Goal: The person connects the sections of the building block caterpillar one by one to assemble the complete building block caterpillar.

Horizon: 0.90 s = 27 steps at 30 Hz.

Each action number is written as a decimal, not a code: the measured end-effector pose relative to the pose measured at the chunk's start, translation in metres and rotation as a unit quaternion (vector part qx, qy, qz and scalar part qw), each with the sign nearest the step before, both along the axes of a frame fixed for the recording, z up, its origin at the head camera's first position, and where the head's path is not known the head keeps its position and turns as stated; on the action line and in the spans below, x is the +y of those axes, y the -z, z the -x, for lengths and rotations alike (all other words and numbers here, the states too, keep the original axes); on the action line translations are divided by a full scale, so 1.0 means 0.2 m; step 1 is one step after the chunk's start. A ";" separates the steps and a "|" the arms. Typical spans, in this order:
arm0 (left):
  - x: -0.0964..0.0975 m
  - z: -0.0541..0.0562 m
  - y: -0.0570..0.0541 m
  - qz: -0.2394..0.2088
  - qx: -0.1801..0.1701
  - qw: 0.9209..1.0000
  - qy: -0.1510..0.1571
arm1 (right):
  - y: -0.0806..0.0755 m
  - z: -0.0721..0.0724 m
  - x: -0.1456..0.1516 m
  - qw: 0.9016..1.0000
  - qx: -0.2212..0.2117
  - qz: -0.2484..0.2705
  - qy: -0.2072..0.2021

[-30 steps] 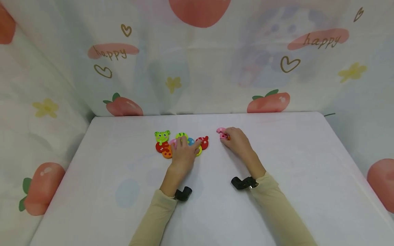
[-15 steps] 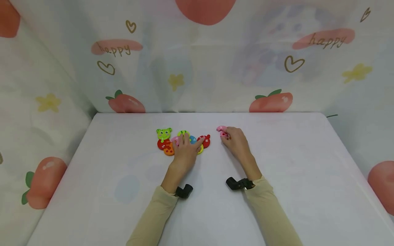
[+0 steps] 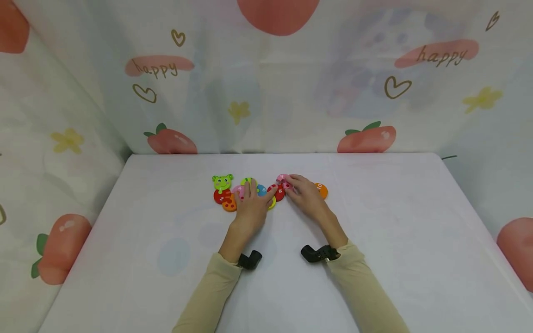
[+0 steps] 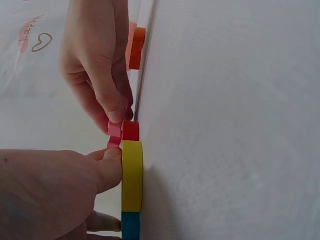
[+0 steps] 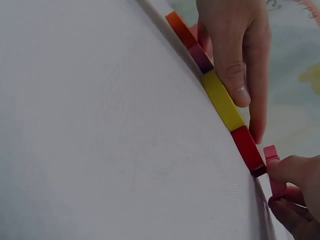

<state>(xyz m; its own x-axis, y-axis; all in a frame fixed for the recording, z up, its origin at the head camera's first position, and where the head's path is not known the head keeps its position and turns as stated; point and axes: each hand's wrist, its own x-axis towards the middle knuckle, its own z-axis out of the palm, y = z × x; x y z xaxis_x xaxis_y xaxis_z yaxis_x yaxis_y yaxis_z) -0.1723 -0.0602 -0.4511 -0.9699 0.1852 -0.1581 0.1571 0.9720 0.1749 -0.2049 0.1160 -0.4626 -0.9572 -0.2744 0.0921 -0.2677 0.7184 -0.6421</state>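
Observation:
A row of numbered caterpillar puzzle pieces lies on the white table, from a green smiling head [image 3: 222, 181] at the left to a red piece marked 8 [image 3: 280, 193]. My left hand [image 3: 252, 210] rests on the middle of the row with its fingers spread, partly covering several pieces. Beside the red end, my right hand [image 3: 307, 196] pinches a pink puzzle piece [image 5: 276, 176] between thumb and fingers. In the right wrist view the pink piece is tilted and slightly raised beside the red one. The left wrist view shows the yellow piece [image 4: 132, 175] under my left fingers.
An orange piece marked 10 [image 3: 322, 190] lies just right of my right hand, partly hidden by it. The white table [image 3: 266, 296] ends at a patterned cloth backdrop [image 3: 291, 111]. Each wrist wears a black camera.
My right hand has moved left with the pink piece, up to the red end of the row. The orange piece now shows behind that hand. My left hand stays in place.

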 end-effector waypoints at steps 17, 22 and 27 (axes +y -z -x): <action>0.00 0.00 -0.01 0.011 0.000 1.000 0.007 | 0.00 0.00 0.02 0.999 0.016 -0.034 -0.036; 0.00 0.00 0.00 0.006 -0.002 1.000 0.004 | -0.01 0.00 0.02 0.999 0.015 -0.033 -0.039; 0.00 0.00 0.00 -0.002 -0.003 1.000 0.001 | 0.01 0.00 0.01 0.998 -0.001 -0.047 -0.035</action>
<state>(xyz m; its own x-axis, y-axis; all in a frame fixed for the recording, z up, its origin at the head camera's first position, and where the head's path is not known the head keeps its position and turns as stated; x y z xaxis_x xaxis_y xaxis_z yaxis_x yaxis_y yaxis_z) -0.1719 -0.0597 -0.4505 -0.9686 0.1875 -0.1634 0.1576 0.9710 0.1800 -0.2059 0.1177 -0.4643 -0.9354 -0.3484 0.0603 -0.3180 0.7544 -0.5742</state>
